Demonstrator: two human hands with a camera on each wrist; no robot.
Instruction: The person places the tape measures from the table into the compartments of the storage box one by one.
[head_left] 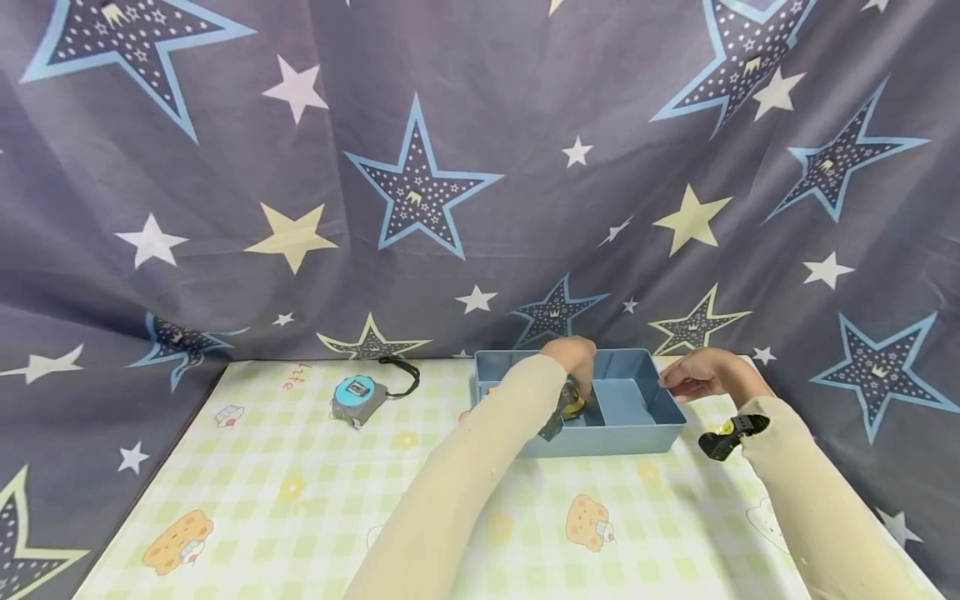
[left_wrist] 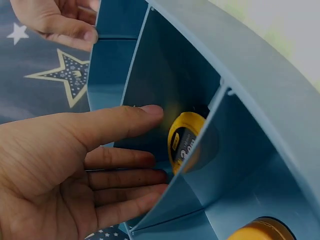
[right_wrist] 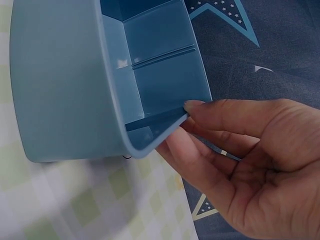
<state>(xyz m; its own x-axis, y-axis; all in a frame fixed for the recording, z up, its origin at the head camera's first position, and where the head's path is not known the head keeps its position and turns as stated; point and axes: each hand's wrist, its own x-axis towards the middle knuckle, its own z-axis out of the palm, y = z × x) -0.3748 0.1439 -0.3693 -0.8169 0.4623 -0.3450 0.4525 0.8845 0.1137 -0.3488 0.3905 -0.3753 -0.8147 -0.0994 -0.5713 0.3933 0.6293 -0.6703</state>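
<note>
A blue divided box (head_left: 607,442) stands at the back of the table. My left hand (head_left: 573,357) reaches down into its middle compartment. In the left wrist view its fingers (left_wrist: 125,159) are straight, with the thumb apart from them. Just beyond the fingertips sits a yellow-and-black tape measure (left_wrist: 186,137), partly hidden by a divider; no grip on it shows. My right hand (head_left: 701,372) holds the box's right end wall, thumb (right_wrist: 196,106) at the inner side and fingers outside.
In the left compartment lies an orange round object (left_wrist: 260,231), only partly seen. Left of the box, a turquoise-and-grey device (head_left: 362,396) with a small display and black cord lies on the checked tablecloth (head_left: 300,517). A star-patterned curtain (head_left: 495,225) hangs right behind the table.
</note>
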